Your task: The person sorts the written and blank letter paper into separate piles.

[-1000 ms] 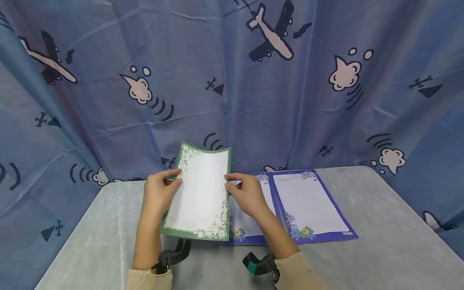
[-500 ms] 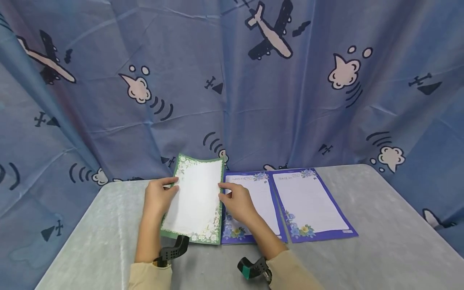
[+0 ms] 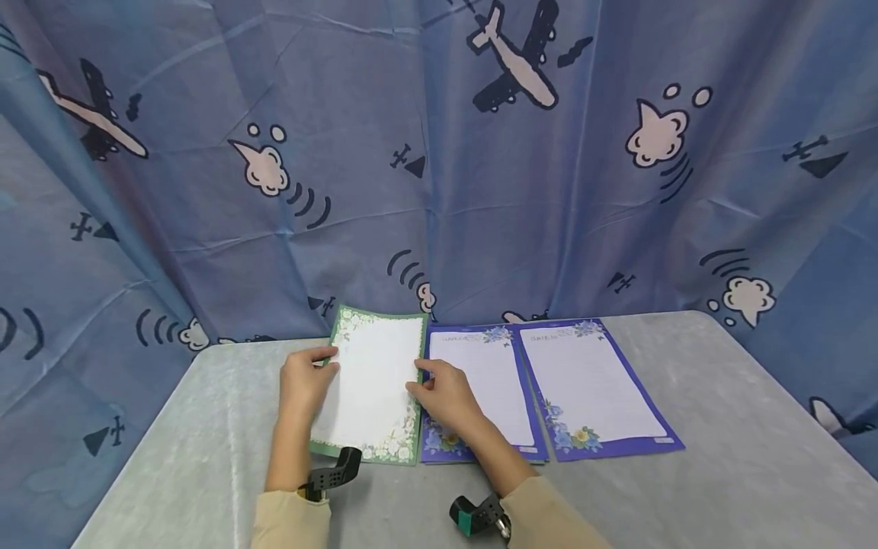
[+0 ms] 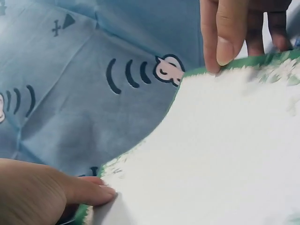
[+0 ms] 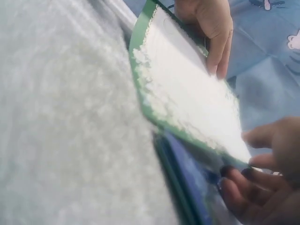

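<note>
A green-bordered sheet of stationery paper (image 3: 373,381), printed with white flowers and with a white middle, is held between both hands at the left of the table. My left hand (image 3: 302,385) pinches its left edge between thumb and fingers. The right hand (image 3: 446,396) pinches the opposite edge. In the left wrist view the paper (image 4: 187,150) bows along its far edge. Just right of it lies a purple-bordered sheet (image 3: 480,381) with blue and yellow flowers, partly covered by my right hand. Beneath that purple sheet a thin green edge shows.
A second purple-bordered sheet (image 3: 590,381) lies flat farther right, slightly angled. The grey table (image 3: 686,496) ends at a blue curtain (image 3: 521,191) printed with airplanes. Each wrist carries a black camera mount (image 3: 336,469).
Both hands have lowered the green-bordered sheet toward the table, and it has shifted left, uncovering more of the nearer purple sheet. The purple sheets stay in place.
</note>
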A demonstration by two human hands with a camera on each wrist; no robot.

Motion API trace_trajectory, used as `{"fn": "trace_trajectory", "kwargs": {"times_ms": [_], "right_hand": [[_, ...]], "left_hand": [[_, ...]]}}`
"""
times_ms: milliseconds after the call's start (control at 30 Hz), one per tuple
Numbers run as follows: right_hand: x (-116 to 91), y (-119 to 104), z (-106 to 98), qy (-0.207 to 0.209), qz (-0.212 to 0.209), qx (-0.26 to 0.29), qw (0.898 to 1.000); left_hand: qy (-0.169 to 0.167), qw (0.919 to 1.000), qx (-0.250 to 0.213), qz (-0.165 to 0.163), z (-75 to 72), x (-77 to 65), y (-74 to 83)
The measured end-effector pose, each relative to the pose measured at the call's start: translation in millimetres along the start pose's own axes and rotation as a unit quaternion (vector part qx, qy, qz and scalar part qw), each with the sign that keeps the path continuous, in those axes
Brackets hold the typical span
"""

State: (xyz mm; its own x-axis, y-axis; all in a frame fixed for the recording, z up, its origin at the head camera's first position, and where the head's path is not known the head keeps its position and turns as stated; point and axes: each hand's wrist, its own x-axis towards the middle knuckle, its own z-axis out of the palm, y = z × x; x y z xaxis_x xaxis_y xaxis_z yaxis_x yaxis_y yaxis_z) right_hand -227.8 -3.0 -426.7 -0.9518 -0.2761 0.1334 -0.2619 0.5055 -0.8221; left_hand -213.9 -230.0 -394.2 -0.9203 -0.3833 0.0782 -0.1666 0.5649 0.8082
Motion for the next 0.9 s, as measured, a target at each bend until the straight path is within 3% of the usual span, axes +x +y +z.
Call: {"fn": "trace_trajectory", "kwargs": {"times_ms": [200,567,900], "right_hand": [[-1,11,6,0.011,-0.011,-0.02,1.0],[1,17,11,0.023,-0.054,-0.046,0.997],[1,17,12,0.033,-0.059,-0.054,0.996]], "left_hand": [[0.0,0.9996,-0.018,-0.02,10.2,2.9,-8.4],[-0.016,0.999,0.038,-0.018,11.5,2.5,-16.2],[-0.048,0.9941,0.096,-0.017,14.7,3.5,-19.8]]}}
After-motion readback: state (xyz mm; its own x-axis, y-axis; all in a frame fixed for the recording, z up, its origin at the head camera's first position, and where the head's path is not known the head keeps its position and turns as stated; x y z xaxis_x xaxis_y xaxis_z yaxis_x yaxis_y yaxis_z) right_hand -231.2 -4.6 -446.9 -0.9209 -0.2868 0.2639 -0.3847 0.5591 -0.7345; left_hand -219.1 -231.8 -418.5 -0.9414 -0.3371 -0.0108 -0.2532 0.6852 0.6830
